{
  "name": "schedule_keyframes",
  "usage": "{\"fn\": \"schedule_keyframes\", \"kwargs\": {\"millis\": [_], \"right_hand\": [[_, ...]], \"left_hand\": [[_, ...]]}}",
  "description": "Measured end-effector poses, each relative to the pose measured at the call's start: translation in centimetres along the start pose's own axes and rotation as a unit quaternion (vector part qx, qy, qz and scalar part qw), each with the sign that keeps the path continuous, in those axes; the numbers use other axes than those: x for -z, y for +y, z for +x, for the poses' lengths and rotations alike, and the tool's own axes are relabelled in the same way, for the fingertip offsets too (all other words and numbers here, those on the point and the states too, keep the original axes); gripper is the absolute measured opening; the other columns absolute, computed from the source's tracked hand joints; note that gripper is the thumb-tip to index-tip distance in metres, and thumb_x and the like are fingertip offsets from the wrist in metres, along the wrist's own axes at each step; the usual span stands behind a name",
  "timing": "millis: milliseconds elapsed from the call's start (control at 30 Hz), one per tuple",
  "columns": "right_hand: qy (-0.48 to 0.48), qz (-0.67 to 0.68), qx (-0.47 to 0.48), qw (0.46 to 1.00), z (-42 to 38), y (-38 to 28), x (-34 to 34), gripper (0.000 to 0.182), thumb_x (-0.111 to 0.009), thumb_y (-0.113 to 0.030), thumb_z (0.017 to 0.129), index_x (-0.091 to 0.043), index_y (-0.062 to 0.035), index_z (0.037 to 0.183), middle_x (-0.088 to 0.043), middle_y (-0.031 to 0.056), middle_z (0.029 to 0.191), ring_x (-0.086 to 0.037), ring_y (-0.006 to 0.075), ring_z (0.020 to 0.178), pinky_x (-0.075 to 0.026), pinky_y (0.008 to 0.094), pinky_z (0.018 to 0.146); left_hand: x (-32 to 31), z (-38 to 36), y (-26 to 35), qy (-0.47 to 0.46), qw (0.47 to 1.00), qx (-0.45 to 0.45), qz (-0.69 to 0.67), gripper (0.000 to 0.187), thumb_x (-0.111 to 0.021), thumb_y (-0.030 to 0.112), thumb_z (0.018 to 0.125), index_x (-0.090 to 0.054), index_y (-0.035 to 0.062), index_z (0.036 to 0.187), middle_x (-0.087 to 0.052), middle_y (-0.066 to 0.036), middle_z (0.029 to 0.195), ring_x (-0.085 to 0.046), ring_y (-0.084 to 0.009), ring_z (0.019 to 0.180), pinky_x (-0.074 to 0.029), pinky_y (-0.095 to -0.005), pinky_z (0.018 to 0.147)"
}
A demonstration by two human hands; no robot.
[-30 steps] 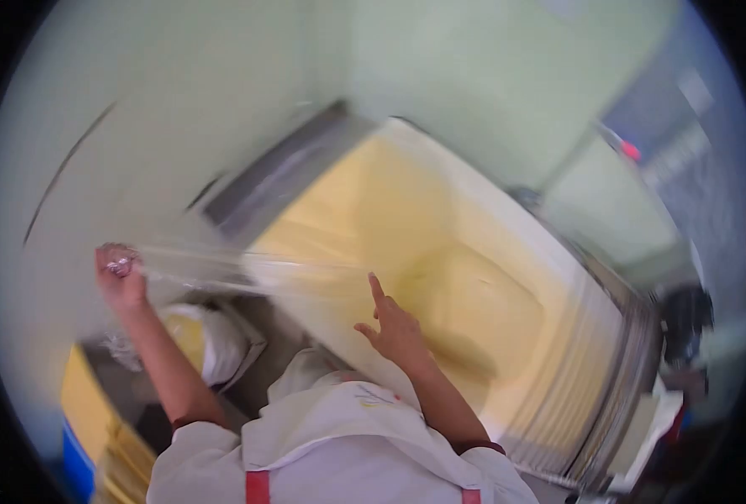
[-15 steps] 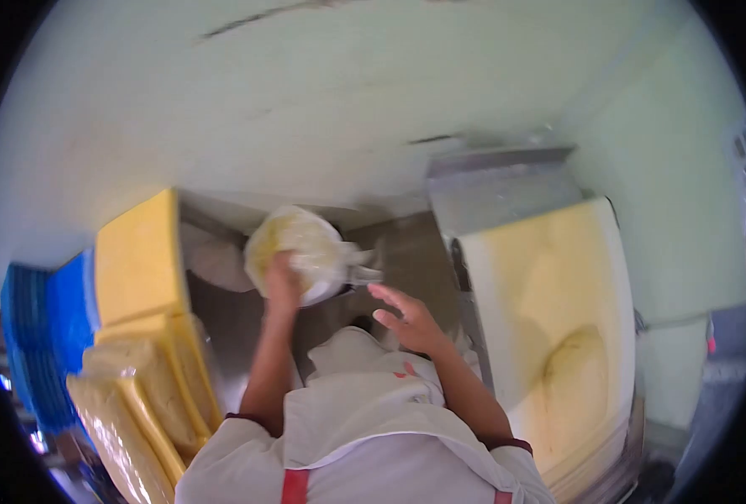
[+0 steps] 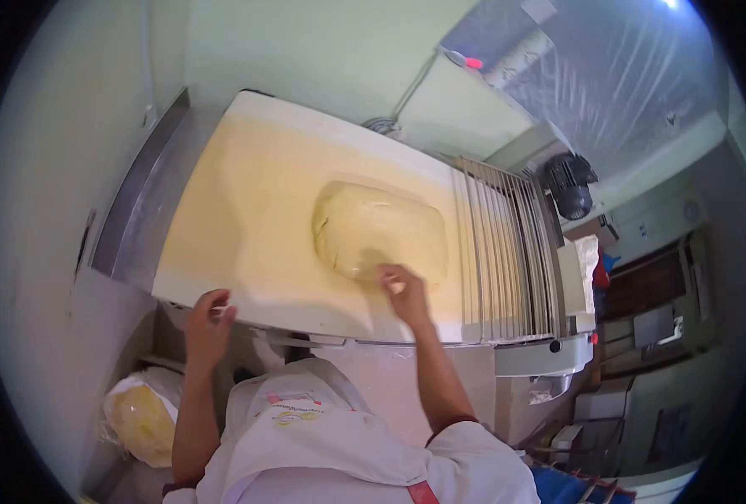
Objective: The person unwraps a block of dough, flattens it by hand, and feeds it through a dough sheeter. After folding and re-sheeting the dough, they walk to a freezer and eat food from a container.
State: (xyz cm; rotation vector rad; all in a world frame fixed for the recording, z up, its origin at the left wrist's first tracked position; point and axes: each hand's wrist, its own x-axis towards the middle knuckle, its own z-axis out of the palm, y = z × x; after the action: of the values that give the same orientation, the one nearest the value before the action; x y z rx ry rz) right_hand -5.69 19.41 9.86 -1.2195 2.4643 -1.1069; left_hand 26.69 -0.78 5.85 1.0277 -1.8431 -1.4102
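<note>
A thick, pale yellow slab of dough (image 3: 381, 231) with rounded corners lies on the floury white belt (image 3: 259, 160) of a long machine. My right hand (image 3: 405, 296) is over the dough's near edge, fingers curled together as in a pinch. A small pale patch shows at its fingertips, too small to name. Over the belt's near edge, further left, my left hand (image 3: 209, 326) has its fingers bent and thumb apart, with nothing plainly held.
Metal bars form a guard (image 3: 516, 252) across the belt's right part. Low at left stands a plastic-lined container (image 3: 171, 395) with yellow contents (image 3: 142, 420). A dark motor (image 3: 568, 185) sits behind the guard. Clear plastic sheeting (image 3: 633, 76) hangs at the upper right.
The view has swung right, from the plastic-lined container to the belt. My left hand has come out of the container; my right hand has moved from open air to the dough's near edge.
</note>
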Motion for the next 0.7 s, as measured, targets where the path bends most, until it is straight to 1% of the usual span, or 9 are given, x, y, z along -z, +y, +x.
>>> {"fn": "schedule_keyframes", "kwargs": {"millis": [67,100,167,267,333,367,500,600,700], "right_hand": [[0.106,-0.026,0.005,0.994,1.9,5.8,5.1,0.024,-0.068,-0.001,0.083,-0.069,-0.0055,0.106,-0.07,0.0106,0.102,-0.067,0.019,0.083,-0.053,0.0305,0.074],[0.136,-0.081,-0.004,0.987,2.6,7.7,7.2,0.022,-0.067,-0.005,0.084,-0.069,-0.0048,0.107,-0.07,0.0112,0.104,-0.067,0.0214,0.086,-0.054,0.0325,0.076],[0.113,-0.156,-0.045,0.98,4.0,10.3,10.2,0.028,-0.066,-0.008,0.086,-0.066,-0.0047,0.114,-0.066,0.0129,0.114,-0.065,0.0239,0.098,-0.053,0.0349,0.082],[0.127,-0.141,-0.054,0.98,6.2,15.4,11.3,0.036,-0.067,-0.011,0.086,-0.062,-0.0089,0.121,-0.062,0.013,0.122,-0.06,0.0276,0.108,-0.051,0.0368,0.085],[0.128,-0.029,-0.102,0.986,7.6,19.0,10.7,0.039,-0.066,-0.012,0.087,-0.059,-0.0083,0.125,-0.06,0.0126,0.125,-0.059,0.027,0.11,-0.05,0.0363,0.087],[0.134,0.025,-0.131,0.982,7.8,20.0,10.7,0.04,-0.065,-0.012,0.088,-0.058,-0.008,0.127,-0.06,0.0124,0.126,-0.058,0.0266,0.111,-0.05,0.036,0.087],[0.065,0.251,-0.206,0.944,8.4,19.0,9.8,0.039,-0.06,-0.011,0.092,-0.054,-0.0038,0.13,-0.06,0.0119,0.123,-0.058,0.0229,0.112,-0.049,0.0347,0.089],[0.034,0.264,-0.225,0.937,9.3,21.8,10.0,0.039,-0.059,-0.01,0.093,-0.053,-0.0046,0.131,-0.06,0.0125,0.121,-0.058,0.0225,0.113,-0.049,0.0341,0.091],[0.079,0.267,-0.2,0.939,11.3,21.8,11.1,0.035,-0.055,-0.009,0.094,-0.054,-0.0024,0.128,-0.061,0.0136,0.119,-0.059,0.0188,0.105,-0.047,0.0296,0.089]], "left_hand": [[-5.5,3.3,-0.6,-0.026,0.998,0.013,-0.063,0.033,-0.071,0.012,0.084,-0.062,0.0022,0.114,-0.067,-0.011,0.104,-0.064,-0.0191,0.096,-0.05,-0.0311,0.087],[-8.2,4.9,-1.2,-0.027,0.996,0.021,-0.084,0.035,-0.071,0.012,0.083,-0.061,0.0016,0.115,-0.067,-0.011,0.106,-0.064,-0.0188,0.096,-0.051,-0.0308,0.087],[-13.7,8.3,-1.5,0.009,0.997,-0.049,-0.066,0.04,-0.072,0.013,0.082,-0.06,-0.0001,0.117,-0.066,-0.012,0.108,-0.064,-0.0206,0.097,-0.051,-0.0318,0.086],[-19.4,11.8,0.6,0.079,0.99,-0.114,0.037,0.042,-0.073,0.014,0.08,-0.059,0.0002,0.117,-0.065,-0.013,0.107,-0.064,-0.0227,0.096,-0.051,-0.0326,0.085],[-22.9,13.6,0.8,0.076,0.986,-0.132,0.075,0.039,-0.073,0.014,0.079,-0.061,0.0006,0.114,-0.065,-0.013,0.103,-0.064,-0.0226,0.092,-0.051,-0.0326,0.081],[-24.0,14.2,1.2,0.091,0.988,-0.097,0.074,0.035,-0.073,0.013,0.08,-0.063,0.0007,0.11,-0.065,-0.012,0.098,-0.062,-0.0215,0.086,-0.05,-0.0319,0.077],[-24.9,14.8,1.8,0.108,0.991,0.03,0.077,0.016,-0.07,0.01,0.081,-0.067,0.0005,0.093,-0.06,-0.006,0.071,-0.052,-0.0145,0.061,-0.044,-0.0277,0.06],[-24.4,15.2,0.3,0.099,0.992,0.045,0.072,0.013,-0.069,0.008,0.082,-0.067,-0.0003,0.092,-0.059,-0.003,0.065,-0.05,-0.011,0.058,-0.042,-0.0257,0.057],[-22.8,15.1,2.2,0.029,0.997,0.073,0.004,0.02,-0.069,0.008,0.081,-0.066,-0.0022,0.098,-0.063,-0.003,0.07,-0.054,-0.0088,0.062,-0.045,-0.0246,0.059]]}}
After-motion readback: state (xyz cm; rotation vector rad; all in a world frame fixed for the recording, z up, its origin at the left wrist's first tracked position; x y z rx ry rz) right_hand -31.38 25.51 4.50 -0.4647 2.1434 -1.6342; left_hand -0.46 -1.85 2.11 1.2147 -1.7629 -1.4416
